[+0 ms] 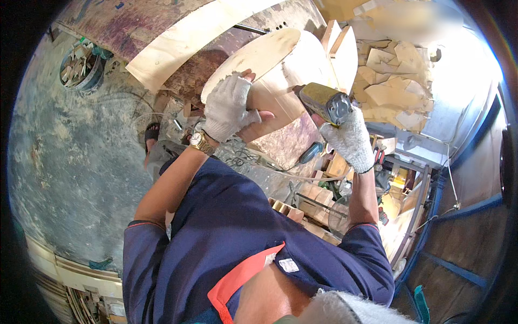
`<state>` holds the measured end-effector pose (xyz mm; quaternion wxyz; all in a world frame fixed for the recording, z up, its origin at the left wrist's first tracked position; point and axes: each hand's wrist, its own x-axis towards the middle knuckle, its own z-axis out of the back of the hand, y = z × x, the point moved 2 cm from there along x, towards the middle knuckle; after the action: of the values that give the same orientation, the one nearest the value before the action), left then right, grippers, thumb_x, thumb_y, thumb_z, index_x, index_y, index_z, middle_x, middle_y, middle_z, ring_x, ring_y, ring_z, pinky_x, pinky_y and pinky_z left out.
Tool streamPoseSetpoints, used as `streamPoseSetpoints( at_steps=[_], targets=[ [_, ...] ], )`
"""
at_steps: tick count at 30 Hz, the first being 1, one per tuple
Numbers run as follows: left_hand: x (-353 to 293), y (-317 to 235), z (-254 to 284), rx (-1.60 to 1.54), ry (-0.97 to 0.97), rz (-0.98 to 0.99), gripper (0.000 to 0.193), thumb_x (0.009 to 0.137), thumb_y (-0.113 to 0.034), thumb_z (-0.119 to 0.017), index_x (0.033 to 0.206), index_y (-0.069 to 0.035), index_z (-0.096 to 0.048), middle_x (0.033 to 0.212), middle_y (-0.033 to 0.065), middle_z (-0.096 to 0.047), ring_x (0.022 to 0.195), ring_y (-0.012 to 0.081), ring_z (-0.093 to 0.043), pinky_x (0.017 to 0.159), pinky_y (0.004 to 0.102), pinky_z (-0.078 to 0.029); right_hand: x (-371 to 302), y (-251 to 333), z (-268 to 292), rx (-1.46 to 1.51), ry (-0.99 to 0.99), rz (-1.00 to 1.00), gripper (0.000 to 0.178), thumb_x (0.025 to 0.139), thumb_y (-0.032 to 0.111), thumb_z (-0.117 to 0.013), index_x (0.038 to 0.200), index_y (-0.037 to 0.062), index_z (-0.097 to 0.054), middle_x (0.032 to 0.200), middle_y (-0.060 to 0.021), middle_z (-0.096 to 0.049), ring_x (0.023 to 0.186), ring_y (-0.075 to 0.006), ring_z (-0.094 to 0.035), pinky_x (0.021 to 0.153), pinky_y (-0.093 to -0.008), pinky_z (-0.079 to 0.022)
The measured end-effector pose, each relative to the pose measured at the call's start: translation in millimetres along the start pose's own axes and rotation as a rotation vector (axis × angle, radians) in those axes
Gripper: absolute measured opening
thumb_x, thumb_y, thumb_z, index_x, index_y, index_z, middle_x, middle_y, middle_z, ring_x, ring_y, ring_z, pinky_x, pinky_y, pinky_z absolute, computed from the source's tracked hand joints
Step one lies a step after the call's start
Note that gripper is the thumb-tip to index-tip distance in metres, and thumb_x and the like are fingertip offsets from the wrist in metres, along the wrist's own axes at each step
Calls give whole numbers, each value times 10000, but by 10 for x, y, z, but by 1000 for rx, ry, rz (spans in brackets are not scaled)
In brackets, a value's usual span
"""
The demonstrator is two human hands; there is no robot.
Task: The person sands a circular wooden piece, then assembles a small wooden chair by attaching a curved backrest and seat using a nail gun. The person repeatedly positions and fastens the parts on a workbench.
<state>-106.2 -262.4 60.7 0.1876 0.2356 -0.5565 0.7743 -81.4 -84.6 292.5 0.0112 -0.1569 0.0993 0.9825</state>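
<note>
A round, drum-like wooden piece (280, 97) with a pale top and a curved thin-wood side rests on the worn workbench. My left hand (226, 105), in a white knit glove with bare fingertips, lies against its curved side near the rim, thumb spread away from the fingers. My right hand (348, 137), gloved likewise, is wrapped round a yellow and grey nail gun (326, 101). The tool's dark nose points left and reaches the drum's side; whether it touches I cannot tell. The glove hides most of its handle.
A long curved wood strip (178, 43) lies across the workbench (121, 27). Thin wood offcuts (399, 81) pile up at right. A blue-handled tool (311, 153) sits near the bench's close edge. Cables and wood blocks (315, 202) crowd below. A scrap bucket (83, 70) and another person's sandalled foot (152, 135) are left.
</note>
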Motion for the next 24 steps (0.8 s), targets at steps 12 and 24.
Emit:
streamPoseSetpoints(
  at_steps=[12, 24],
  targets=[
    [7, 32, 142, -172, 220, 217, 1022, 634, -512, -970, 1404, 8, -545, 1230, 231, -670, 1105, 384, -697, 903, 444, -574, -567, -574, -160, 348, -149, -193, 408, 884, 113, -795, 1263, 1, -694, 990, -85, -775, 744, -158, -688, 658, -321, -563],
    [-551, 132, 403, -587, 413, 624, 751, 890, -209, -868, 1509, 18, -509, 1310, 103, -702, 1134, 158, -657, 952, 303, -543, -724, -815, -1689, 819, -75, -115, 330, 918, 99, -776, 1220, -8, -694, 873, -80, -746, 629, -104, -645, 575, -298, -535]
  ],
)
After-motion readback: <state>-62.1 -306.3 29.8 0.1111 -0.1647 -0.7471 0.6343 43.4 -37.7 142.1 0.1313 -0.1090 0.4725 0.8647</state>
